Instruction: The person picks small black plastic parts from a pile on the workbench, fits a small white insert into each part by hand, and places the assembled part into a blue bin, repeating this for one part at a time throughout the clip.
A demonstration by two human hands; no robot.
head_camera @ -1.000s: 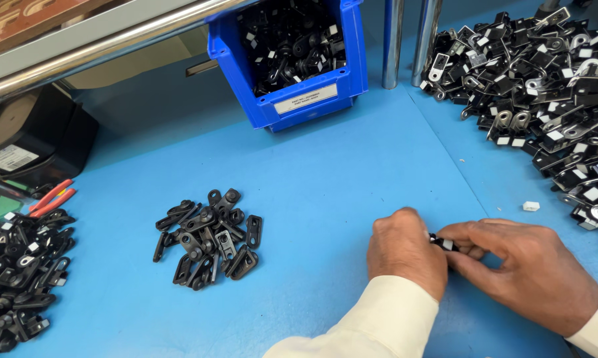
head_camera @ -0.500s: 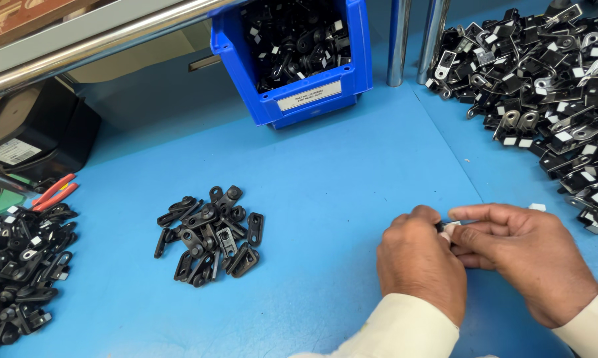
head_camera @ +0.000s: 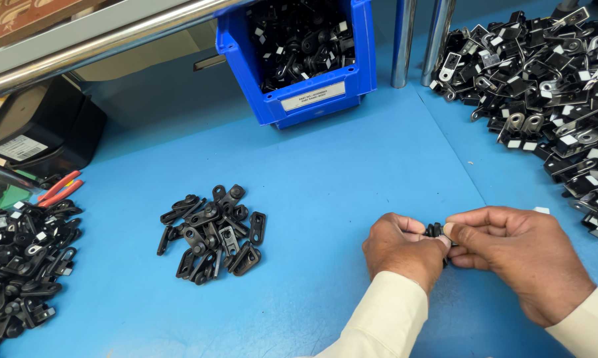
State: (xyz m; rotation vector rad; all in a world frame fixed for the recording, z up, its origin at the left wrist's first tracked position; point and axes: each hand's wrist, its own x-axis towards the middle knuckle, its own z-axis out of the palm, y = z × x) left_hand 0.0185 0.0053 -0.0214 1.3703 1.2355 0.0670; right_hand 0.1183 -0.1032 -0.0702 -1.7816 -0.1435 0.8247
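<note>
Both hands, left (head_camera: 399, 250) and right (head_camera: 519, 258), pinch one small black clip (head_camera: 436, 231) between their fingertips, low over the near tabletop (head_camera: 352, 172). The small pile (head_camera: 213, 232) to the left looks finished; the big heap (head_camera: 550, 86) at far right seems still left.

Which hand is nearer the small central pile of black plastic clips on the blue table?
Left. The left hand lies just right of the small central pile of black plastic clips; the right hand sits farther right, beyond it.
</note>
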